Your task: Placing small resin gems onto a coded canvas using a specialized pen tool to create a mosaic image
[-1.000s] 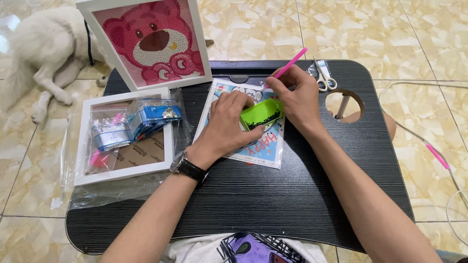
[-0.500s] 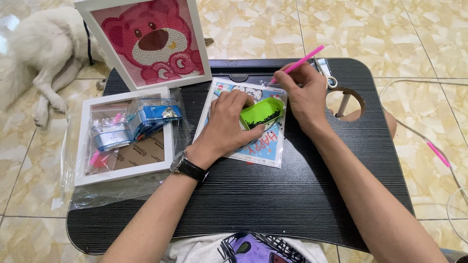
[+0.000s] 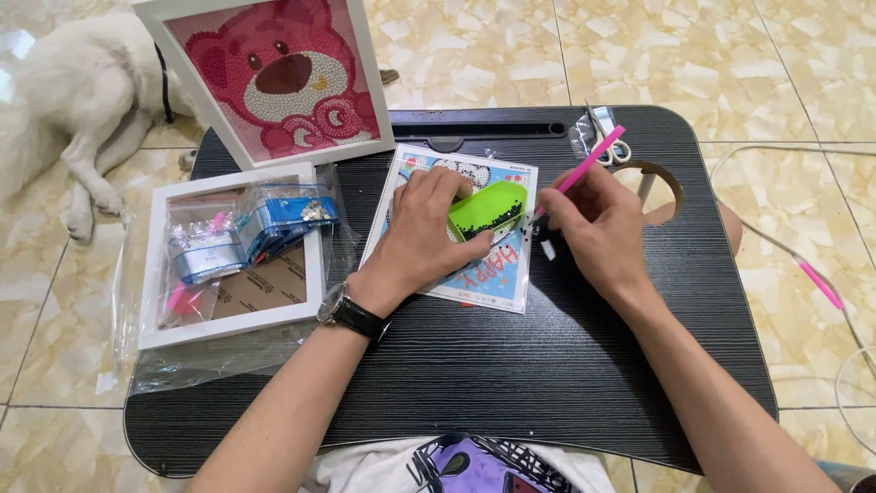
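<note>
Fingers of the left hand (image 3: 429,233) clench the green tray (image 3: 486,210) over the bead canvas (image 3: 493,274), at twelve o'clock on the black bench (image 3: 511,365). At three o'clock of the tray, the right hand (image 3: 593,224) pinches a pink pen (image 3: 589,164), tip down by it.

Beige marble-tile floor (image 3: 511,55), blk lap desk (image 3: 511,365).

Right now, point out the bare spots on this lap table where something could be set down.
The table is bare in front, between the canvas and the near edge, and along its right side past the right hand. Crowded: the white box on the left, the framed bear behind, scissors by the cup hole.
</note>
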